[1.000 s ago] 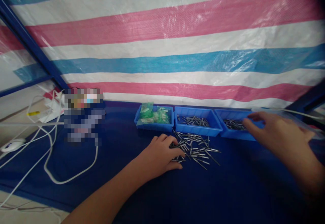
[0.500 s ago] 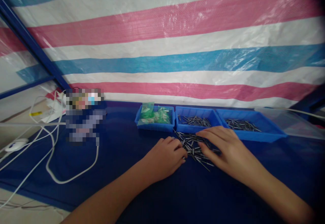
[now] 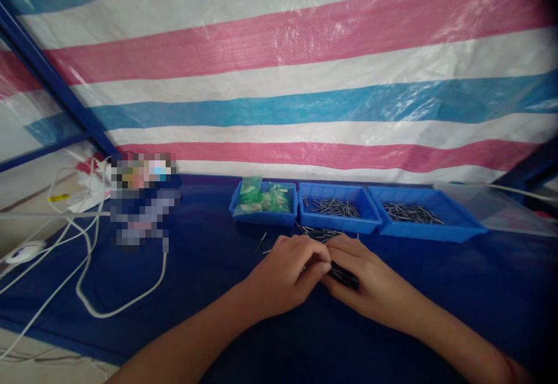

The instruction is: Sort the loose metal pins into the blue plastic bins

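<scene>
Thin dark metal pins (image 3: 345, 276) are bunched in the hollow of my right hand (image 3: 370, 279), whose fingers curl round them. My left hand (image 3: 292, 268) is closed, thumb and index finger curled together, its fingertips meeting those of my right hand; what lies inside it is hidden. Just behind both hands, more of the pile of pins (image 3: 318, 233) shows on the dark blue tabletop (image 3: 209, 268). A single loose pin (image 3: 260, 243) lies to the left of my left hand's fingers.
Behind the pile stand three blue bins: the left bin (image 3: 264, 218) has green bags, while the middle bin (image 3: 344, 222) and right bin (image 3: 429, 231) contain pins. White cables (image 3: 89, 279) loop across the left side. A striped plastic sheet (image 3: 279, 105) hangs behind.
My hands have come together over the pins, the right moving left and down and closing round a bunch. Loose pins now show left of my left hand.
</scene>
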`<state>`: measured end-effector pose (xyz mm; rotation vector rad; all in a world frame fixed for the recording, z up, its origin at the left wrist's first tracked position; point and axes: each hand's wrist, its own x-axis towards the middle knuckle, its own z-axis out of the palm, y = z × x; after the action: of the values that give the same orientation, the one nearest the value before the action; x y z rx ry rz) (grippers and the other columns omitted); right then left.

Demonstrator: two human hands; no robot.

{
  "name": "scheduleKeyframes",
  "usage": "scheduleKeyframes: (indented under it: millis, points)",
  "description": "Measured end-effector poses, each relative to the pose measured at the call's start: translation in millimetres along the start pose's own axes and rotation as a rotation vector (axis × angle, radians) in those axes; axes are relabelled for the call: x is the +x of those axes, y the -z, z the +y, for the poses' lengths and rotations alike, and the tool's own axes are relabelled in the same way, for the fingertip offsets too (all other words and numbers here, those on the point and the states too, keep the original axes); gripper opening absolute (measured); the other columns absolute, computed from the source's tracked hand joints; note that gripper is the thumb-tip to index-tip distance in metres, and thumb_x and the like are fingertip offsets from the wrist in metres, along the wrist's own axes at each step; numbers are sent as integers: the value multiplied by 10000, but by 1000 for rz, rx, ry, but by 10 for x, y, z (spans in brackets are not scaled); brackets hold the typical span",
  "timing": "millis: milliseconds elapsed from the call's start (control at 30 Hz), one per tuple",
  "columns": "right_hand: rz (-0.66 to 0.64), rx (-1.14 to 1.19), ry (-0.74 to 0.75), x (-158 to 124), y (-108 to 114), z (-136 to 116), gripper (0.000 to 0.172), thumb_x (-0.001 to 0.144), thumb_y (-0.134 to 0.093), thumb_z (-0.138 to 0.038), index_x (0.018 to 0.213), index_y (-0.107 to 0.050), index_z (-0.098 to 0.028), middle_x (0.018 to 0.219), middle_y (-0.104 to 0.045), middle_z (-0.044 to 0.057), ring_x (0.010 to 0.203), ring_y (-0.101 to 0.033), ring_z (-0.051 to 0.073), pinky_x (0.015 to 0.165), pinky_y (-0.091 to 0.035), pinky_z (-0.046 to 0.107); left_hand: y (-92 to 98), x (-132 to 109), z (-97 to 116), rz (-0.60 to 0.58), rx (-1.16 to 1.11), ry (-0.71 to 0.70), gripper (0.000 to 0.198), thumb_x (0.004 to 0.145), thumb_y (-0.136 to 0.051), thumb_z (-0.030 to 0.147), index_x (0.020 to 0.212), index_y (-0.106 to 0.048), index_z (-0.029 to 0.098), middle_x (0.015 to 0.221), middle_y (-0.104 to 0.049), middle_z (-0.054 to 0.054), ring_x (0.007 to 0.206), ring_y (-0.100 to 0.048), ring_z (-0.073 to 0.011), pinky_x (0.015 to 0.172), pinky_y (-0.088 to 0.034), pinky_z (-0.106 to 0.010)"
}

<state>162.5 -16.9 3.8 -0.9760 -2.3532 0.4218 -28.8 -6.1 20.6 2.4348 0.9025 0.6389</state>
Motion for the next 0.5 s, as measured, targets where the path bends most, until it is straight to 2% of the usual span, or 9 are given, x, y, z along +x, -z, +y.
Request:
scheduleKeyframes:
  millis: [100, 200, 367, 500]
  points:
    - [59, 94, -28, -1, -5, -12, 165, 914, -453, -203, 872, -612, -214, 898, -647, 67, 851, -598, 191, 742, -483, 331, -29, -3, 1, 105, -128, 68, 107, 922, -459, 264, 931, -531, 186, 845, -625, -16, 795, -568, -149, 762, -396, -269]
    - [160, 144, -82, -18, -4, 25, 171, 922, -463, -258, 885, -626, -221, 898, -666, 60, 858, -617, 194, 759, -498, 325, -47, 5, -30, 173, -189, 126, 127, 930, -438, 267, 920, -527, 177, 821, -599, -8, 772, -563, -137, 727, -410, -251]
    - [284, 212, -168, -53, -15, 77, 132, 901, -515, -292, 930, -621, -220, 893, -668, 55, 837, -627, 191, 744, -506, 303, -69, 22, -84, 183, -228, 179, 134, 930, -428, 270, 895, -512, 172, 806, -572, -1, 738, -540, -127, 679, -408, -238]
    - [382, 263, -221, -56, -47, 77, 104, 895, -532, -290, 915, -607, -222, 882, -647, 40, 827, -613, 177, 744, -492, 294, -89, 22, -75, 137, -225, 193, 151, 940, -413, 284, 905, -507, 171, 766, -557, 10, 708, -532, -123, 661, -399, -235]
